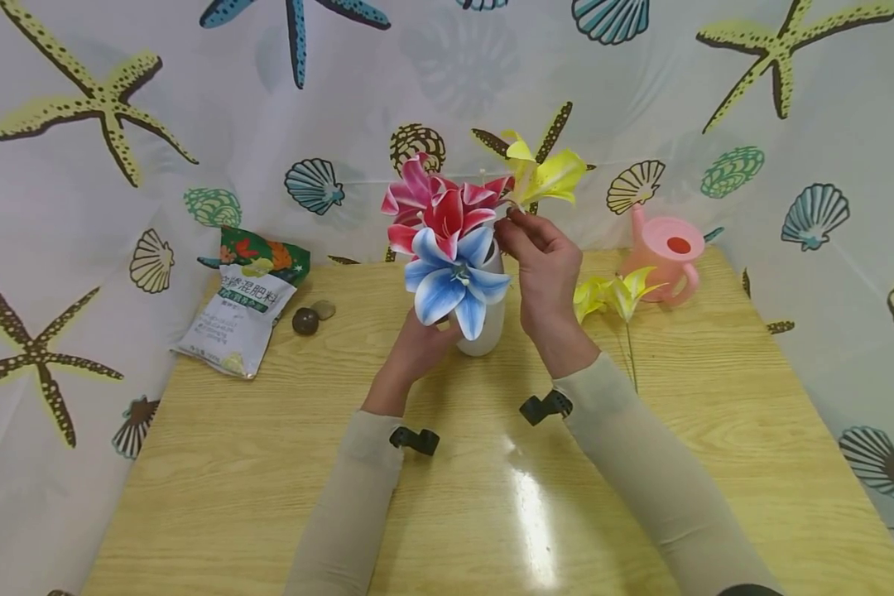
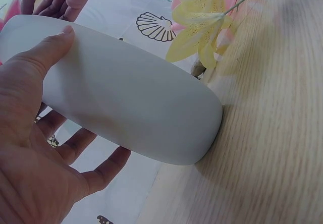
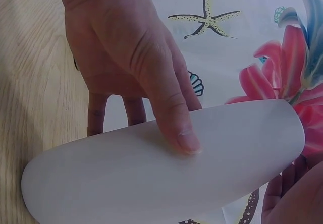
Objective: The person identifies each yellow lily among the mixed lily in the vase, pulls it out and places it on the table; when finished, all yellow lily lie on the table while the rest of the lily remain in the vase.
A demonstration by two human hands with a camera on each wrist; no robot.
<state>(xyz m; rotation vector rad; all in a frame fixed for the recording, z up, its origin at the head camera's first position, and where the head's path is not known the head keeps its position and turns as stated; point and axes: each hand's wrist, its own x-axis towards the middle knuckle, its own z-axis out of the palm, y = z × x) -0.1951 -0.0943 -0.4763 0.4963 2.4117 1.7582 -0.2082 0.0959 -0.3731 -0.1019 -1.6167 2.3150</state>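
A white vase (image 1: 489,327) stands on the table with my left hand (image 1: 422,346) gripping its side. In the left wrist view the thumb lies along the vase (image 2: 136,93) and the fingers curl round its other side. Blue lily (image 1: 458,280), red lily (image 1: 447,217) and pink lily (image 1: 411,192) blooms crowd over the vase's mouth. My right hand (image 1: 547,261) is beside the mouth, its fingertips pinching a yellow lily (image 1: 545,175) just below the bloom. That lily's lower stem is hidden. From the right wrist, the right hand (image 3: 298,193) shows close to the rim.
More yellow lilies (image 1: 626,294) lie to the right, one green stem pointing towards me. Behind them stands a pink watering can (image 1: 663,257). At the left are a fertilizer bag (image 1: 242,310) and two stones (image 1: 305,321). A patterned curtain (image 1: 462,83) hangs behind the table (image 1: 268,488).
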